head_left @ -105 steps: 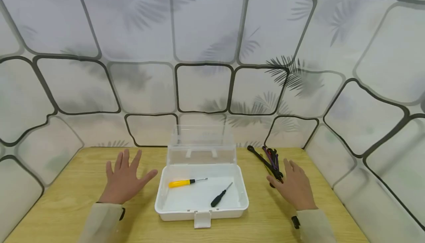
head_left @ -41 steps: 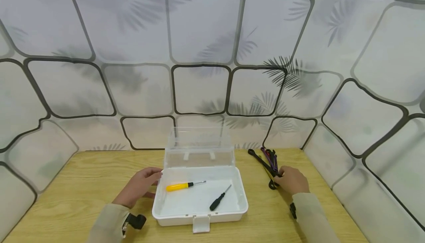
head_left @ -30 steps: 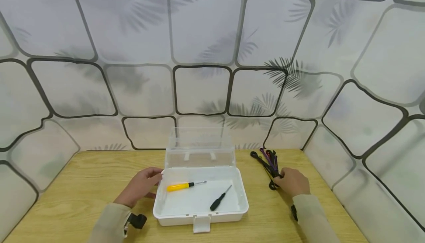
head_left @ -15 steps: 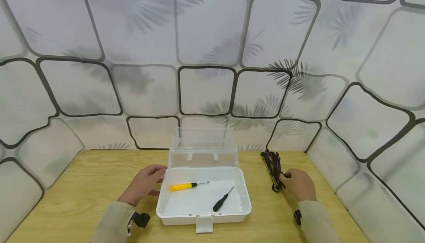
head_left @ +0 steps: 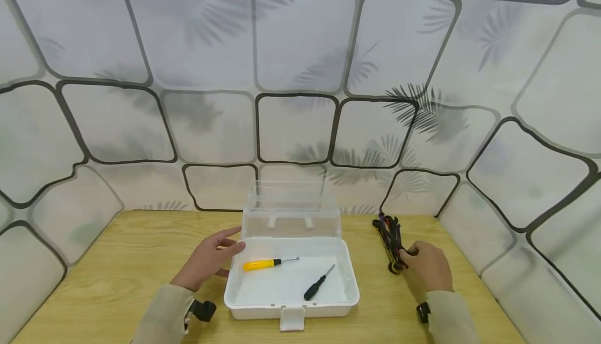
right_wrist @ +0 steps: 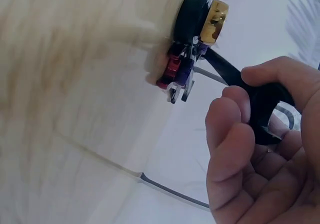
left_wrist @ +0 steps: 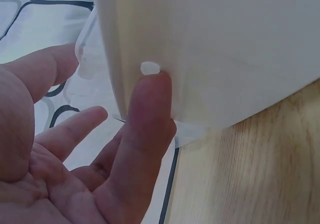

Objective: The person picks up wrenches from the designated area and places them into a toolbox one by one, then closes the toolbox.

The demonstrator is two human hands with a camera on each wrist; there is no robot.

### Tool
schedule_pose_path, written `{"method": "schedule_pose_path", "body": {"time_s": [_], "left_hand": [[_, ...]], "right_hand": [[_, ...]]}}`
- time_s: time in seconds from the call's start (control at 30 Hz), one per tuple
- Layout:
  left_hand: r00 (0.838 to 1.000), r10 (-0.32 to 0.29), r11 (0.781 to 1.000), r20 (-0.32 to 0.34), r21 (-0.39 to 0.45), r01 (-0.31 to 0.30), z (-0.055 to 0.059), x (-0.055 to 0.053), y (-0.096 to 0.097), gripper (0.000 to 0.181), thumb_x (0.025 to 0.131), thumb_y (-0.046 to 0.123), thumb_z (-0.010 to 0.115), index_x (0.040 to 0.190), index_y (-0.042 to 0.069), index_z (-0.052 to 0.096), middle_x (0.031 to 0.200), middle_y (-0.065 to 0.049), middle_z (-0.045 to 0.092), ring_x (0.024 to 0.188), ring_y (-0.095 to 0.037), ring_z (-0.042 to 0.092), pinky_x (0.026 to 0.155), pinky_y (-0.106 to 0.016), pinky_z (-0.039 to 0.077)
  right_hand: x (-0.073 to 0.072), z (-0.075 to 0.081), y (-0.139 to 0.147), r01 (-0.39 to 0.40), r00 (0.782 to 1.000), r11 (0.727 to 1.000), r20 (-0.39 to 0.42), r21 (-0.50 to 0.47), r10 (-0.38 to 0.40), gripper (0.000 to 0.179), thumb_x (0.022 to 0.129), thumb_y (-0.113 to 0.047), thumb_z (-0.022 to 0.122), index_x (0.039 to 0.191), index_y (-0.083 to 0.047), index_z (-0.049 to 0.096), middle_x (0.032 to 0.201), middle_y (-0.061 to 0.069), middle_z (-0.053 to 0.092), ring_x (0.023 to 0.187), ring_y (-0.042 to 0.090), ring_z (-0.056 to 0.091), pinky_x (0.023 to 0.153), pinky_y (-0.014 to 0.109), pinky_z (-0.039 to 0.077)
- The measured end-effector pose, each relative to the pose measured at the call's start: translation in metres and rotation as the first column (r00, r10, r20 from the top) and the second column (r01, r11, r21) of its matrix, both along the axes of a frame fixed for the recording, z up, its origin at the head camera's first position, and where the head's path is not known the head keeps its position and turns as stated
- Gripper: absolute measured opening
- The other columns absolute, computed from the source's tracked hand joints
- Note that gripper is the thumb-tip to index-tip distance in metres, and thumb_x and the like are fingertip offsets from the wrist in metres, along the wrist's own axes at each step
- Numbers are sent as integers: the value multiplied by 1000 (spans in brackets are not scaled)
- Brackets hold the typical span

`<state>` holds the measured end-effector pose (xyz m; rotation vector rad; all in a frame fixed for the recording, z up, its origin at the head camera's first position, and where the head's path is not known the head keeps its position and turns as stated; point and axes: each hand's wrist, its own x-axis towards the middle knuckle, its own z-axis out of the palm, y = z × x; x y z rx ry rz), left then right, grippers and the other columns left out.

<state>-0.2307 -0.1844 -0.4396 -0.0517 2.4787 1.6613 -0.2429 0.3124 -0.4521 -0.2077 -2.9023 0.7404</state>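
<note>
My right hand pinches the open jaw end of a black wrench between thumb and fingers. Its shaft slants toward a bunch of wrenches, in black, purple, red and gold, lying on the table right of the toolbox. At the left side of the white toolbox, my left hand has its fingers spread. One fingertip presses the outer wall, and another reaches the edge of the raised clear lid. Inside the box lie a yellow-handled screwdriver and a black-handled screwdriver.
A white latch hangs from the box's front wall. The wooden table ends at a wall with a stone-and-leaf pattern, which also runs along the left and right sides.
Both hands came down from hovering, the left to the toolbox's side, the right onto a black wrench. That wrench has swung from the bunch's left side to the right. The left fingers have spread slightly.
</note>
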Motion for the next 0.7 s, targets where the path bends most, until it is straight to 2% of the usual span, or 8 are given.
{"method": "schedule_pose_path", "body": {"time_s": [0.13,0.43,0.7], "left_hand": [[1000,-4,1000,-4,1,4,0,0,0,65,99,39,70,155,14,48,135,-22,59,110,-34,66,68,-45,64],[1000,-5,1000,-13,3,5,0,1,1,63,101,37,69,155,13,48,135,-21,59,113,-35,64,69,-44,64],[1000,-18,1000,-19,7,19,0,2,1,64,100,37,69,155,12,48,134,-20,60,115,-35,64,69,-44,64]], "right_hand": [[0,2,-3,-8,1000,1000,21,6,8,23,95,-23,72,80,-6,67,74,4,67,63,20,57,55,35,45],[-2,-1,-4,-30,1000,999,-8,23,30,27,94,-24,69,73,-9,61,66,1,59,59,19,51,53,32,39],[-1,0,-5,-39,999,999,-18,21,39,27,94,-24,69,73,-9,62,64,0,60,57,19,51,52,32,39]]}}
